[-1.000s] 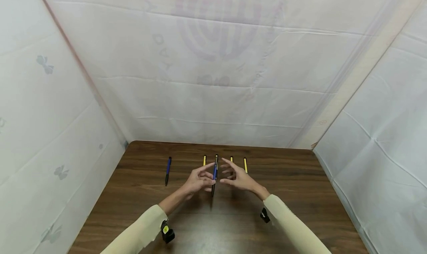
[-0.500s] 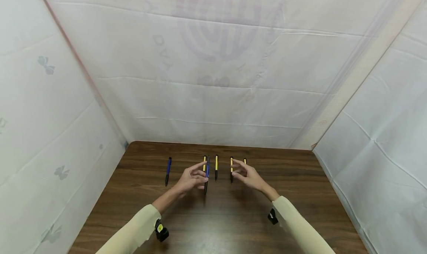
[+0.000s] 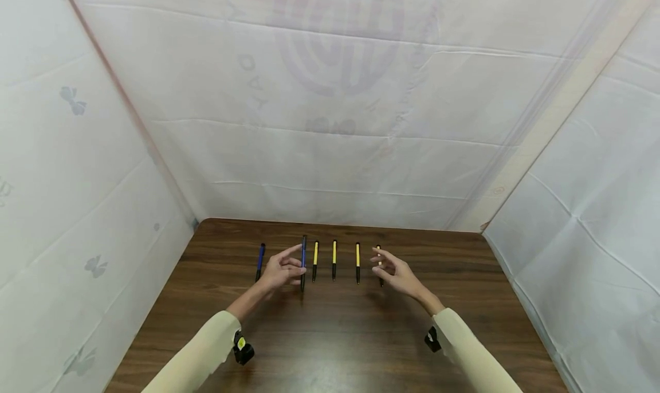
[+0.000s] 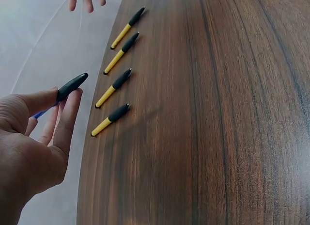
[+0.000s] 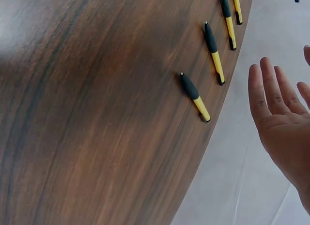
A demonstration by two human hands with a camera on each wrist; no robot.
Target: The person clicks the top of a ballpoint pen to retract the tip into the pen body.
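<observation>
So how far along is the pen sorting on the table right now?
Four yellow pens already lie side by side in a row on the table, and one blue pen lies apart at the left. The left hand holds a second blue pen above the gap between them, not yet laid down. The right hand hovers open over the rightmost yellow pen, holding nothing.

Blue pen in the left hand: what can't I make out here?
- Held blue pen: left wrist view shows only its dark end; fingers cover the barrel.
- Rightmost yellow pen: head view, right hand overlaps it.
- Pen markings: too small anywhere.
</observation>
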